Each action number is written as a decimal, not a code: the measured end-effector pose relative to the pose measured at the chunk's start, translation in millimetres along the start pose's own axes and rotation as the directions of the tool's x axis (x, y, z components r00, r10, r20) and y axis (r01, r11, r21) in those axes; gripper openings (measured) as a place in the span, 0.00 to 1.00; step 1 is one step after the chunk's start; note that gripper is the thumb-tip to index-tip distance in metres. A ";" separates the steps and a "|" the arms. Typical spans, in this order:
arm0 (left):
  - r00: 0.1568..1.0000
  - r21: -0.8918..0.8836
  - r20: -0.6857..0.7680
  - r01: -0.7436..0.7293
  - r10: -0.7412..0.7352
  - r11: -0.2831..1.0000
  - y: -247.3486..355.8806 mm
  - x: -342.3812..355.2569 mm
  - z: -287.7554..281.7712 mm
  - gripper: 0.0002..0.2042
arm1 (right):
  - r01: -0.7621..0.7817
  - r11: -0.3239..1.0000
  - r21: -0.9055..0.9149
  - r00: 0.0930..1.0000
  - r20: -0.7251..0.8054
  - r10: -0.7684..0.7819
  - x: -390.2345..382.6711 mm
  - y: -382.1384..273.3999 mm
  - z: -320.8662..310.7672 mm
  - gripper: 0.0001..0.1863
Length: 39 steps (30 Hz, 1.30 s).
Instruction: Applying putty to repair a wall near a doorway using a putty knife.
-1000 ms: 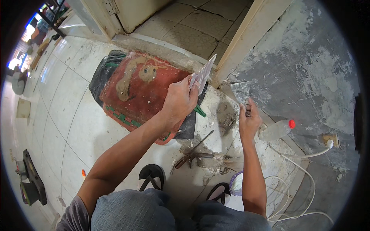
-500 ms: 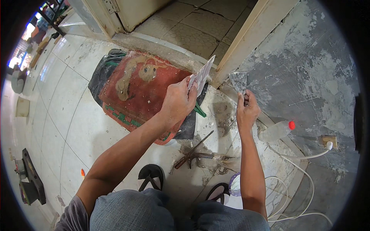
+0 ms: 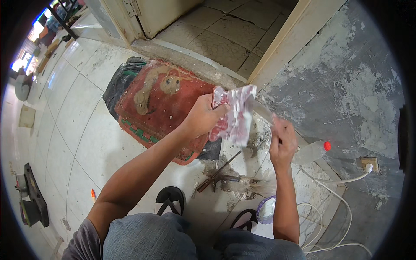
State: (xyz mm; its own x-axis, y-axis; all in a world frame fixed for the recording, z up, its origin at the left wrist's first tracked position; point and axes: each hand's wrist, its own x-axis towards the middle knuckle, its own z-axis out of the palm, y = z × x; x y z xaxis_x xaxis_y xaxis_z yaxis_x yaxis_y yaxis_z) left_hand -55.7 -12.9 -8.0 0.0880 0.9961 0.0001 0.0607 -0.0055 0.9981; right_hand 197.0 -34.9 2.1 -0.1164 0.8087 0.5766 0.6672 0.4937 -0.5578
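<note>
My left hand is closed on the red-edged grip of a flat putty spreader, whose pale blade is smeared with white paste. My right hand is wrapped round a putty knife. Its blade reaches to the right edge of the spreader and seems to touch it, though motion blurs the contact. Below the left hand lies a dirty red mat with dried cement patches. Near my right foot stands a purple-rimmed tub of white paste, partly behind my right forearm.
A hammer and a thin rusty rod tool lie on the floor between my feet and the mat. By the patched grey wall are a red-capped bottle and a white cable. A doorway frame rises ahead.
The spreader in my left hand has turned its paste-covered face toward me and lowered. My right hand has tilted the putty knife leftward and brought its blade to the spreader.
</note>
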 end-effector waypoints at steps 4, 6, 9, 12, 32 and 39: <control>0.974 -0.442 0.164 0.216 -0.158 0.871 7.6 -5.3 9.7 0.07 | 0.333 0.922 -0.196 0.941 0.135 -0.311 3.4 -8.0 -26.6 0.32; 0.958 -0.520 0.207 0.278 -0.197 0.808 13.3 -6.8 11.0 0.08 | 0.366 0.903 -0.224 0.927 0.170 -0.334 3.4 -10.2 -34.4 0.34; 0.930 -0.509 0.281 0.353 -0.237 0.785 18.5 -5.6 7.5 0.08 | 0.363 0.909 -0.205 0.916 0.255 -0.308 -2.8 -7.7 -41.9 0.36; 0.917 -0.482 0.328 0.370 -0.229 0.794 23.7 -5.5 4.5 0.11 | 0.319 0.933 -0.168 0.910 0.328 -0.252 -12.8 -3.0 -49.6 0.36; 0.868 -0.311 0.416 0.415 -0.271 0.855 32.8 -8.7 30.5 0.08 | -0.684 0.574 0.450 0.726 0.497 0.475 -50.6 -21.5 -86.5 0.09; 0.841 -0.322 0.467 0.450 -0.274 0.833 46.5 -18.5 28.8 0.11 | -0.676 0.686 0.270 0.697 0.537 0.475 -51.1 -13.7 -79.4 0.10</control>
State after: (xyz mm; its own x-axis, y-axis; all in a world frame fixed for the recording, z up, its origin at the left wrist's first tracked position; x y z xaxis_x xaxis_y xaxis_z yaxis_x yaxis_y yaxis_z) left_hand -25.9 -34.1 36.6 0.5219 0.7980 -0.3014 -0.2297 0.4717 0.8513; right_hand 252.2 -108.3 27.6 -0.1588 0.9701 -0.1838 0.3377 -0.1215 -0.9334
